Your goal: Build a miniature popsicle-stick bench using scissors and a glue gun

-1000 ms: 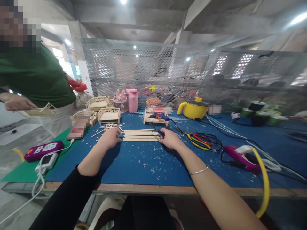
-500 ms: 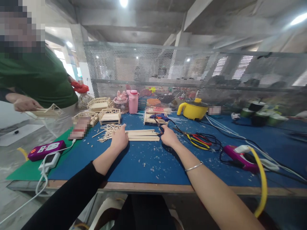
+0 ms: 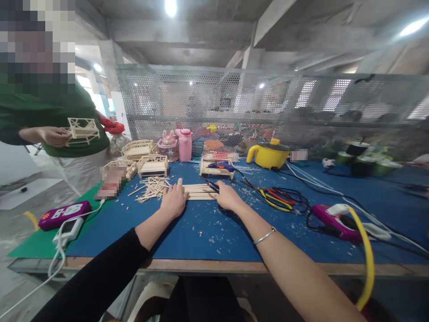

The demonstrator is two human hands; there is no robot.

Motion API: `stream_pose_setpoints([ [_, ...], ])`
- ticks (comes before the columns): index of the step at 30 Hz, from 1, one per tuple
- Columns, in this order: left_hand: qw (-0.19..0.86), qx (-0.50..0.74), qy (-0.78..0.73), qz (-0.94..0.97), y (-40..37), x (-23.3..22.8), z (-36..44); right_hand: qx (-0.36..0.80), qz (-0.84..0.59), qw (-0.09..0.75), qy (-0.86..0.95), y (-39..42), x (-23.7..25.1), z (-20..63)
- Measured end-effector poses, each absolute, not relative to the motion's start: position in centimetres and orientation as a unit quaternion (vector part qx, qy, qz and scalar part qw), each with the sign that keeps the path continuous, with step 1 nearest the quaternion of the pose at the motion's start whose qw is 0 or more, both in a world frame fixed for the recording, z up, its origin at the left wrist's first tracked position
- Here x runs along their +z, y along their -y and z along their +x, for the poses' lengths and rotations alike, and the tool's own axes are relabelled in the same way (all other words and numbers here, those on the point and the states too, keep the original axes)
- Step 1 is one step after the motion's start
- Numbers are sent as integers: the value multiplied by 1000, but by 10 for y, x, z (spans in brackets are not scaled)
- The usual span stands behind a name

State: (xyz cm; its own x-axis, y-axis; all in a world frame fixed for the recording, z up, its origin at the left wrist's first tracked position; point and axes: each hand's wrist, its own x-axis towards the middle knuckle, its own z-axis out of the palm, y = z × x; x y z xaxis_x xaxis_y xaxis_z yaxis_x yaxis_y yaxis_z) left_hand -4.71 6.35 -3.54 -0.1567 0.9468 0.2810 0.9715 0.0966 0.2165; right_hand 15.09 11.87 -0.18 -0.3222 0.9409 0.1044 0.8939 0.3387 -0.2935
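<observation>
My left hand (image 3: 173, 200) lies over the left end of a row of long wooden sticks (image 3: 200, 196), its fingers stretched and its thumb raised. At the row's right end, my right hand (image 3: 228, 197) is closed around a dark, slim pointed tool (image 3: 212, 184); its exact kind is unclear. The tool's tip points left, above the sticks. Short cut sticks (image 3: 152, 188) are heaped beside my left hand. Behind the row, a blue glue gun (image 3: 221, 166) rests on a small wooden frame (image 3: 206, 169).
A miniature wooden bed (image 3: 152, 166) stands behind the heap. Farther back are a pink bottle (image 3: 185, 145) and a yellow electric pot (image 3: 271, 154). Cables (image 3: 284, 197) and a purple power strip (image 3: 335, 221) lie right. At left, a person in green (image 3: 77, 105) holds a wooden piece (image 3: 83, 130).
Both hands have moved closer together along the stick row, the right one leftward with the tool, the left slightly rightward. The person at left has raised the wooden piece.
</observation>
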Motion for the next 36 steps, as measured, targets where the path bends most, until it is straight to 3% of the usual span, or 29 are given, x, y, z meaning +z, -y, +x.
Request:
stream_pose_setpoints([
  [11, 56, -190, 738, -645, -46, -18, -52, 73, -573, 140, 804, -114, 6, 170],
  [23, -75, -195, 694, -689, -44, -14, -92, 84, -547, 114, 825, -116, 3, 168],
  [36, -75, -192, 693, -691, -43, -13, -86, 88, -533, 134, 831, -115, 0, 168],
])
